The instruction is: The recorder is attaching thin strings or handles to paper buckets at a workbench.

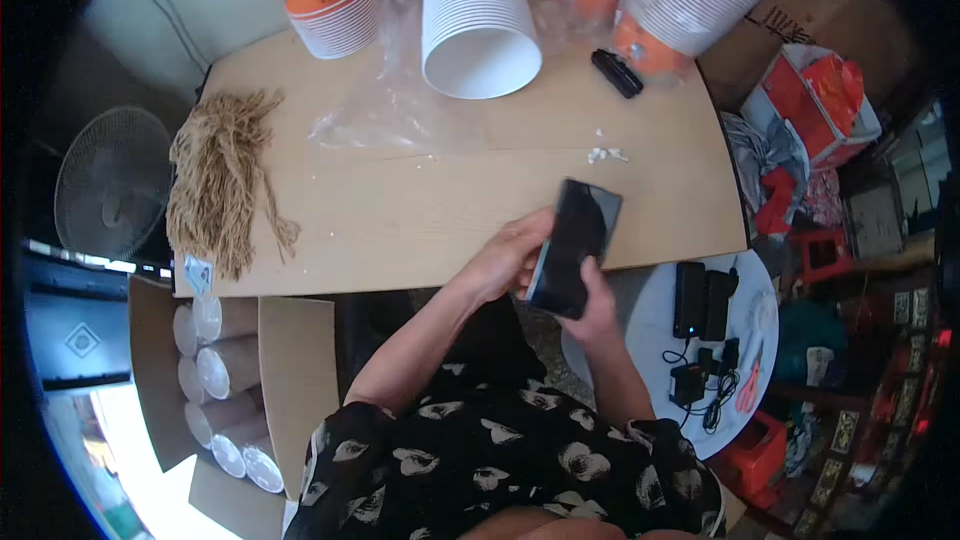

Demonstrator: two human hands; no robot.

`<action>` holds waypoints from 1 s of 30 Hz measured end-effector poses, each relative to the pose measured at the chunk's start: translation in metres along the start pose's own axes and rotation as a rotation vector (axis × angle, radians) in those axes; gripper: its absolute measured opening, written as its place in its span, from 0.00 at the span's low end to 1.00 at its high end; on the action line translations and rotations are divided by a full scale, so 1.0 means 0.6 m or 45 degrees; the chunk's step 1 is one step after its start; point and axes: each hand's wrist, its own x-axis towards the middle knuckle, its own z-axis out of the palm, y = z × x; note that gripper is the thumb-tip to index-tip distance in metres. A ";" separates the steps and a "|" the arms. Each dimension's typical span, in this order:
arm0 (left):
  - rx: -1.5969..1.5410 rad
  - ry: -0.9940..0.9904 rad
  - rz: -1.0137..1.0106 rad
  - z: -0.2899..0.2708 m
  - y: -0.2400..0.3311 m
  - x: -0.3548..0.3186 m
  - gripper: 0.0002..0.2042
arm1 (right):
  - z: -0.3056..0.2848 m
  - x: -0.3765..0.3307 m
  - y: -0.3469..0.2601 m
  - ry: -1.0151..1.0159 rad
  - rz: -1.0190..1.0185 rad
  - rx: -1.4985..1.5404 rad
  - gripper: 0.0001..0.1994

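Left hand (508,252) and right hand (594,308) are being closed on a phone (575,245) between them, grip seemingly complete, screen dark; beyond them, stacked cups (473,0) are being left untouched.

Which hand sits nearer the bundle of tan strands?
Left: the left hand is right of the tan bundle, at the phone; the right hand is farther right.

This is looking like a small, cluttered workroom; whether home or shop is staying unclear. Stacked paper tubs (480,15) are lining the surface's (420,230) far edge, a packed carton (298,380) is standing by its near left corner, and a household fan (112,180) is standing beyond its left edge.
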 end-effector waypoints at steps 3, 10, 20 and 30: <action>1.469 1.134 0.213 0.081 -0.035 0.052 0.24 | -0.060 0.002 -0.090 0.472 -0.198 -0.137 0.25; 1.795 0.994 0.005 0.181 -0.067 -0.019 0.13 | -0.248 0.032 -0.330 1.475 -0.638 -2.643 0.35; 1.873 1.049 0.051 0.183 -0.073 -0.075 0.12 | -0.302 0.068 -0.321 1.885 -0.244 -2.989 0.39; 2.007 1.006 0.037 0.189 -0.035 -0.135 0.13 | -0.235 0.083 -0.234 1.500 -0.981 -3.135 0.32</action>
